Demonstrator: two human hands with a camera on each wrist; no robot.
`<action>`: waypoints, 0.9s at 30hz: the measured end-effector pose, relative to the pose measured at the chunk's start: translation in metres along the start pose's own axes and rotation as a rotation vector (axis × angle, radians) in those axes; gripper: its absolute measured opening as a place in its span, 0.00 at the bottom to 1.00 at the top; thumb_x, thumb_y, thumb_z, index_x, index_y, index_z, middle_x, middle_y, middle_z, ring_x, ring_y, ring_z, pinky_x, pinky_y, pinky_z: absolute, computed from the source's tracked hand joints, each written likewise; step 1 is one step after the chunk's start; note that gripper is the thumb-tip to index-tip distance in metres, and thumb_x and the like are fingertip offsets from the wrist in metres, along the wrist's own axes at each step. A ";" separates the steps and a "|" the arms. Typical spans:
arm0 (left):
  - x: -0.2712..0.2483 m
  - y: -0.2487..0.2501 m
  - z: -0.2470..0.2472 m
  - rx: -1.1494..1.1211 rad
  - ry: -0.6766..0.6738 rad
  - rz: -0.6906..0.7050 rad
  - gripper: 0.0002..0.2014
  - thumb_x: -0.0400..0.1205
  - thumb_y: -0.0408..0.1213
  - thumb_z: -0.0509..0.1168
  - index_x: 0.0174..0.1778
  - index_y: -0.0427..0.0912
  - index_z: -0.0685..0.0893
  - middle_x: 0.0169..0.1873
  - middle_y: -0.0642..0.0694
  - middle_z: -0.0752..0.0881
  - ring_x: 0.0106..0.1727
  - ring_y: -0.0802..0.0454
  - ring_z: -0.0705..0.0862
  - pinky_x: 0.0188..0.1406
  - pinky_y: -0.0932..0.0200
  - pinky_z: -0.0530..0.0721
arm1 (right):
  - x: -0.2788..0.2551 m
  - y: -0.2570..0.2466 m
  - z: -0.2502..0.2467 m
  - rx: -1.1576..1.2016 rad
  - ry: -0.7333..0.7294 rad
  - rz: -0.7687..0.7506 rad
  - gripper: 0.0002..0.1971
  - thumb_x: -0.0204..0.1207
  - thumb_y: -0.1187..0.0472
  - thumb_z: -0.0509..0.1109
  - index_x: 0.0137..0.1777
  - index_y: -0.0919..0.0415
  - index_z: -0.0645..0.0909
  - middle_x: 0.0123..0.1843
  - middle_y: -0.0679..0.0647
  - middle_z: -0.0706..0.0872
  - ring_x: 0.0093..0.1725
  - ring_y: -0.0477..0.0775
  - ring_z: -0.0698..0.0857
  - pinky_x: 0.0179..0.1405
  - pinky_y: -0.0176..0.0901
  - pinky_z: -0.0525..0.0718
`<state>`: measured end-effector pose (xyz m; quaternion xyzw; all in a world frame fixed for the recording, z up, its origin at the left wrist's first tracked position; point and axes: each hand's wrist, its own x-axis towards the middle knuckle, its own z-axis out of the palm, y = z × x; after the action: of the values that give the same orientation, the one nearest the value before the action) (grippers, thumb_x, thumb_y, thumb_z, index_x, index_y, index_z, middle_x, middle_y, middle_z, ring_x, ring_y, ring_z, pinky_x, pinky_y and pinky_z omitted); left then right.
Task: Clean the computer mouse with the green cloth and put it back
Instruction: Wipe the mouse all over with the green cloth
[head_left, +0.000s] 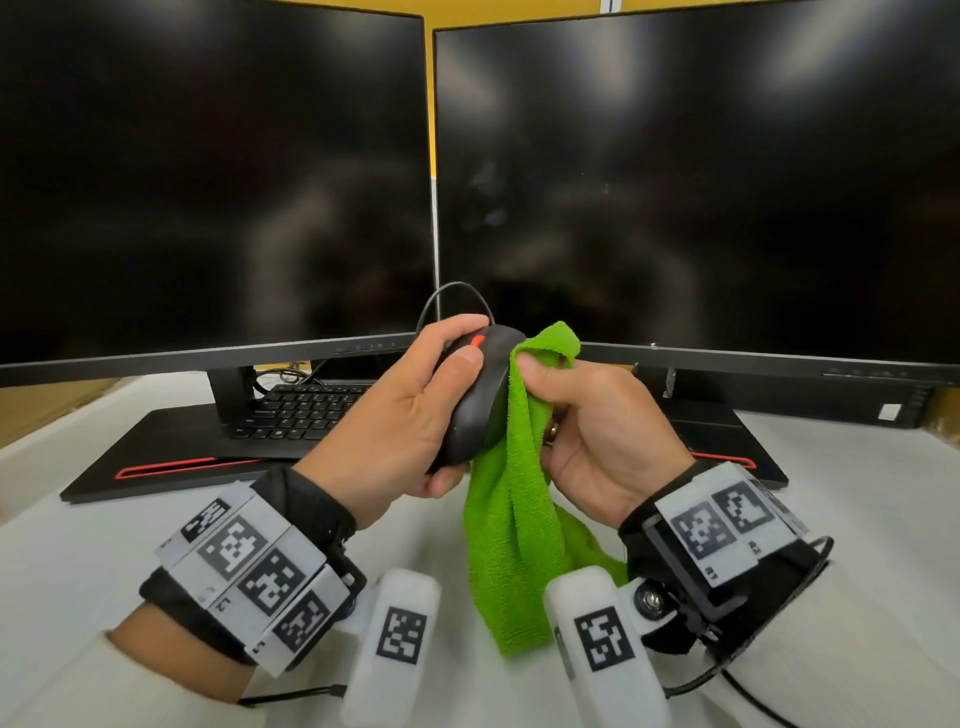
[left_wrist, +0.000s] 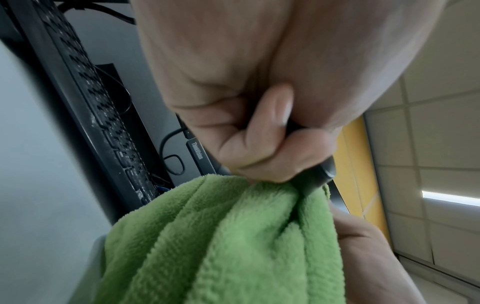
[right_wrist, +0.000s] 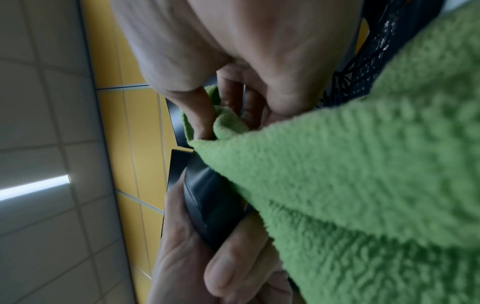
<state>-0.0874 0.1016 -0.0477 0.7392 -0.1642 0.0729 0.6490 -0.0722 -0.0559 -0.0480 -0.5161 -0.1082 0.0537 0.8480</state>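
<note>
Head view shows us mid-wipe: our left hand (head_left: 410, 410) is wrapped around the black computer mouse (head_left: 475, 400), lifted clear of the white desk (head_left: 78, 545) in front of the two dark monitors (head_left: 208, 182), thumb near its red wheel. Our right hand (head_left: 597, 431) has its fingers closed on the green cloth (head_left: 511, 519), pressing a fold against the mouse's right side while the rest hangs down. We judge the cleaning is under way but not finished; how much of the mouse has been wiped we cannot tell. Setting it back on the desk is not yet done. From the left wrist, a bar near the keyboard (left_wrist: 103, 115) reads "ThinkVision" (left_wrist: 196, 151); the wrist markers carry only coded squares
</note>
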 end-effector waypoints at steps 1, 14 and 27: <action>0.000 -0.001 0.000 -0.002 0.008 0.002 0.14 0.94 0.48 0.54 0.73 0.64 0.77 0.23 0.47 0.75 0.15 0.50 0.67 0.16 0.67 0.66 | -0.001 0.001 0.001 0.002 -0.026 -0.005 0.27 0.72 0.67 0.77 0.70 0.78 0.80 0.57 0.72 0.85 0.58 0.72 0.86 0.66 0.82 0.82; -0.001 0.000 -0.004 0.043 -0.069 0.053 0.15 0.94 0.47 0.52 0.74 0.66 0.77 0.26 0.39 0.74 0.16 0.50 0.67 0.15 0.68 0.64 | 0.001 0.002 -0.003 0.056 -0.007 -0.016 0.10 0.74 0.73 0.70 0.54 0.72 0.86 0.47 0.70 0.85 0.50 0.69 0.86 0.61 0.82 0.85; -0.003 0.003 -0.003 -0.196 -0.133 -0.035 0.18 0.94 0.51 0.51 0.75 0.63 0.82 0.39 0.35 0.75 0.13 0.54 0.64 0.15 0.70 0.60 | 0.005 -0.010 -0.008 0.057 0.066 0.025 0.30 0.66 0.56 0.80 0.65 0.75 0.86 0.65 0.78 0.86 0.57 0.74 0.87 0.67 0.79 0.82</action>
<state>-0.0909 0.1047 -0.0453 0.6781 -0.2001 -0.0040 0.7072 -0.0659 -0.0659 -0.0422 -0.4947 -0.0722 0.0504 0.8646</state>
